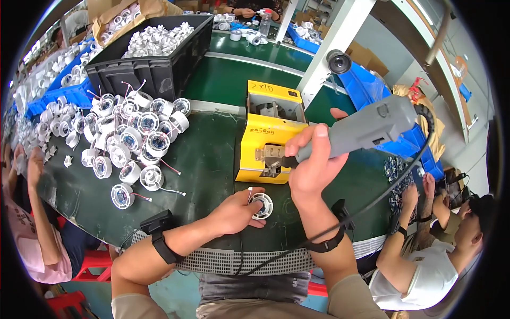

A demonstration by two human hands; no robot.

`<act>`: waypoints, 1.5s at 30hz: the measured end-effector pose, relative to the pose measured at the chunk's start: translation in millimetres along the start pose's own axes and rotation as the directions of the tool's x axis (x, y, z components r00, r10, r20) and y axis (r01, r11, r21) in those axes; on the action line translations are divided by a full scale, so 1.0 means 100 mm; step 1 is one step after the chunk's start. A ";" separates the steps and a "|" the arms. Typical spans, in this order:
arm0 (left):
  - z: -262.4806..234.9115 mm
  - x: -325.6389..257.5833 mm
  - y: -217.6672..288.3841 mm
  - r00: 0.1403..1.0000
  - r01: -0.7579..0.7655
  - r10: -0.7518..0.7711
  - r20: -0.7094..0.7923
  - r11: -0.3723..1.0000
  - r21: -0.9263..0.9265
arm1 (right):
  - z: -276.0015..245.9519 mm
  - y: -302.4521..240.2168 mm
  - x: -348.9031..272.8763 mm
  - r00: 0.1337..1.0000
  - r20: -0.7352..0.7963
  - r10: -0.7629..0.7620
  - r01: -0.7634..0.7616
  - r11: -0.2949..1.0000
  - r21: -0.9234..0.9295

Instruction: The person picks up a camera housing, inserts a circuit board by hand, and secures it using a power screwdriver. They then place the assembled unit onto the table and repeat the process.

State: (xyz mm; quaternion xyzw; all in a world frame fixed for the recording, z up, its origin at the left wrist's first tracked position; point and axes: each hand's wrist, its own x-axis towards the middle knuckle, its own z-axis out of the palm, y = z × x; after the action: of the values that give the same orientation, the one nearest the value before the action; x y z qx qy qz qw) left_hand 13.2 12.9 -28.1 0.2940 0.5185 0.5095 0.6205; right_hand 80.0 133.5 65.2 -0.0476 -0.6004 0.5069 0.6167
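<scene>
My right hand (314,169) is wrapped round a grey electric screwdriver (366,130) with a black cord. Its front end points left, at the metal fitting (272,154) on the near side of a yellow screw feeder (254,139). Whether the bit touches the fitting cannot be made out. Low over the green table, my left hand (236,213) grips a round white plastic housing (269,201) by its left side. A small wire connector sticks up beside the thumb. To the left lies a heap of similar white housings (130,138) with circuit boards and loose wires.
A black bin (143,72) full of small white parts stands beyond the heap, with blue bins (79,90) to its left. A white post (332,50) rises behind the feeder. The screwdriver's cord (396,186) hangs across my right forearm. Co-workers sit on both sides.
</scene>
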 end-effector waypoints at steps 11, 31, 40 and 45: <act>0.01 0.01 0.01 0.999 0.026 -0.026 -0.022 1.000 -0.004 | -0.01 0.19 -0.06 0.992 -0.023 0.120 -0.121 0.992 -0.038; 0.04 0.00 0.02 0.998 -0.008 0.008 -0.070 1.000 -0.005 | 0.00 0.21 -0.07 0.994 0.036 0.105 -0.102 0.992 -0.073; 0.04 -0.01 0.06 0.991 0.009 -0.014 -0.136 0.999 -0.038 | -0.12 -0.04 -0.46 0.952 0.131 0.276 -0.285 0.957 0.057; 0.04 -0.03 0.08 0.992 0.013 -0.014 -0.129 1.000 -0.010 | -0.18 -0.08 -0.62 0.932 0.130 0.339 -0.348 0.936 0.053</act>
State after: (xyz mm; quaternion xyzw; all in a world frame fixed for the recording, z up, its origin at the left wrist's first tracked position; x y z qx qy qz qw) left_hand 14.7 13.7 -18.5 0.2540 0.5571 0.5256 0.5906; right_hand 113.1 97.7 22.5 -0.0987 -0.5989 0.6310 0.4831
